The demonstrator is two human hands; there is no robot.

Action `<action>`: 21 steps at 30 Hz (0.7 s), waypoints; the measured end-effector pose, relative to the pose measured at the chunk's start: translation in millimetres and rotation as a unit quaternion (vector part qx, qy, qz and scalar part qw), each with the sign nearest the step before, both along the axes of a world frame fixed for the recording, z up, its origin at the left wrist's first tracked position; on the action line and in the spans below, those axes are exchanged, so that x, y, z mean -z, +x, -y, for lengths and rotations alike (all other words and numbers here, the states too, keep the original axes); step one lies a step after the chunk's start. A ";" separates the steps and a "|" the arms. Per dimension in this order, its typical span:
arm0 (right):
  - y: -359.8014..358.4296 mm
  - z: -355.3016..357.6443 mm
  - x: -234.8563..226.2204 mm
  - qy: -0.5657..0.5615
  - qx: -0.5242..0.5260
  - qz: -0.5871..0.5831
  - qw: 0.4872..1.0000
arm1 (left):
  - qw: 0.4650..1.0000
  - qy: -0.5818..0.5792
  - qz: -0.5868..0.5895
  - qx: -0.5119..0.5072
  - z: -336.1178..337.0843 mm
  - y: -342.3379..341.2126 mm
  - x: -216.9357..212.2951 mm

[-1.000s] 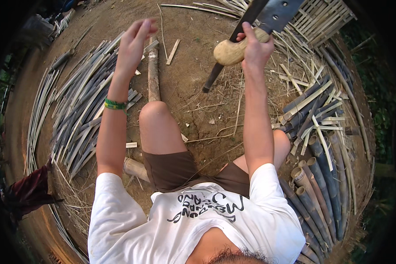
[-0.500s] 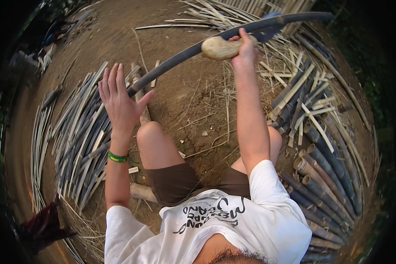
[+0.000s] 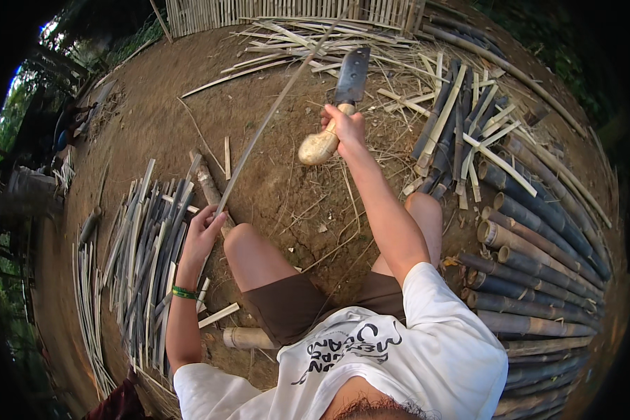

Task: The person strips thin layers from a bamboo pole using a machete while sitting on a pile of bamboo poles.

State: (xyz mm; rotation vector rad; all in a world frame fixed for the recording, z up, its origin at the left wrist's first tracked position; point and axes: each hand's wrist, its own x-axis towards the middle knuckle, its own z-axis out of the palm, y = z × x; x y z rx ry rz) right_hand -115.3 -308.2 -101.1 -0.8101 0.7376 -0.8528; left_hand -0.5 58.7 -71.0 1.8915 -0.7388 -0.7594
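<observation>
- Right hand (image 3: 346,126) is closed around a wooden-handled machete (image 3: 350,75), raised above the knee (image 3: 239,238).
- Left hand (image 3: 204,231) grips a thin bamboo strip (image 3: 280,105) beside that knee.

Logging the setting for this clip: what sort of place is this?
Most likely an outdoor bamboo-working yard: bare dirt ground, split bamboo strips piled at the person's left, whole bamboo poles stacked at the right, a slatted bamboo fence behind. The right hand holds a cleaver-like knife.
</observation>
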 end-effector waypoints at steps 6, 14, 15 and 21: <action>-42.7 10.8 37.2 -0.140 0.001 -0.175 0.975 | 0.909 -0.065 -0.412 -0.012 -6.9 -26.2 -9.2; -79.2 27.1 37.7 -0.216 0.024 -0.179 0.960 | 0.995 -0.038 0.033 -0.088 57.7 -85.0 12.7; -87.2 26.4 34.9 -0.227 0.023 -0.169 0.959 | 0.989 -0.043 0.117 -0.085 66.4 -89.4 29.4; -145.4 8.0 -30.1 -0.230 -0.003 -0.077 0.970 | 0.986 -0.061 0.156 -0.019 151.4 -174.2 65.5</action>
